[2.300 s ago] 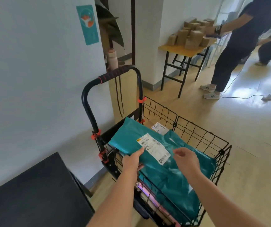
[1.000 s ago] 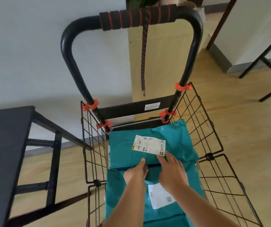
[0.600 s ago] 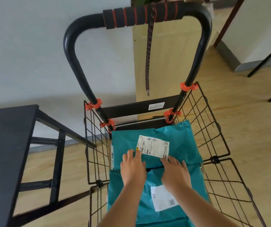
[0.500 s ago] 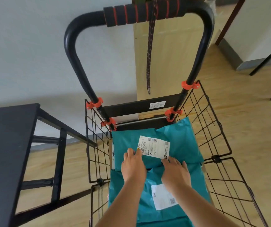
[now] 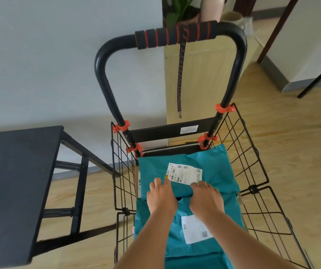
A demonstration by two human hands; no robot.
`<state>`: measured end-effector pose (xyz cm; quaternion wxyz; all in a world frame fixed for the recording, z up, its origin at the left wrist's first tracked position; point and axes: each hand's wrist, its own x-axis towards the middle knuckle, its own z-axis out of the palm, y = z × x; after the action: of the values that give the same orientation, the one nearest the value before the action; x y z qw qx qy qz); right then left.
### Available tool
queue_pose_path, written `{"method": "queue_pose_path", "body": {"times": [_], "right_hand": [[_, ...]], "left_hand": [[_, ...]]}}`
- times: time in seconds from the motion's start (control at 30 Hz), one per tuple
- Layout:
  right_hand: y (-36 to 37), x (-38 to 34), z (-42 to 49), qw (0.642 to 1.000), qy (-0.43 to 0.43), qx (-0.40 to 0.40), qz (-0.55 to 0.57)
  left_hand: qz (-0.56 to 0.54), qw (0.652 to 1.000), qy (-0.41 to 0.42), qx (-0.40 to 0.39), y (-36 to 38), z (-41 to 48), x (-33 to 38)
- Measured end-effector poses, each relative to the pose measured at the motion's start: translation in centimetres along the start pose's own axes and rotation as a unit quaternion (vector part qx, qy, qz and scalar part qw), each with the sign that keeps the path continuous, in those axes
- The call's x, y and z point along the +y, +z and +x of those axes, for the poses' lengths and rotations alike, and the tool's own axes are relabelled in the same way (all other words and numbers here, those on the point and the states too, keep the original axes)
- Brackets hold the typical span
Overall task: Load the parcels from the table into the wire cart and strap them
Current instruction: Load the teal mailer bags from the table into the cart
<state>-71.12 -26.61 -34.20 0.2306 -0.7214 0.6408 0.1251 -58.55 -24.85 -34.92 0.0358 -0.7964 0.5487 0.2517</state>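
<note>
While both hands reach into it, wire cart (image 5: 165, 132): black mesh basket, looped handle, standing just beside black table (image 5: 16, 181) at left. Lower teal parcel (image 5: 175, 245): flat in basket, label up. Upper teal parcel (image 5: 215, 167): lying on it, at handle end. Left hand (image 5: 161, 197): fingers straight, pressing upper parcel's near edge. Right hand (image 5: 206, 197): fingers bent on same edge; gripping or merely pressing, cannot tell. Strap (image 5: 180, 80): hanging loose from handle grip.
</note>
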Motion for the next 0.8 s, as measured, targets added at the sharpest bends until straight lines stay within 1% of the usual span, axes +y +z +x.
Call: {"method": "queue_pose_path", "body": {"times": [0.23, 0.43, 0.8], "right_hand": [[-2.6, -1.7, -2.0, 1.000, -0.020, 0.015, 0.010], [-4.0, -4.9, -4.6, 0.998, -0.055, 0.042, 0.008], [-4.9, -13.0, -11.2, 0.993, -0.104, 0.048, 0.003]], "left_hand": [[0.029, 0.999, 0.014, -0.008, -2.8, -3.1, -0.8], [0.031, 0.999, 0.032, -0.012, -5.6, -6.1, -2.9], [0.010, 0.999, 0.042, 0.031, -10.2, -12.0, -10.1]]}}
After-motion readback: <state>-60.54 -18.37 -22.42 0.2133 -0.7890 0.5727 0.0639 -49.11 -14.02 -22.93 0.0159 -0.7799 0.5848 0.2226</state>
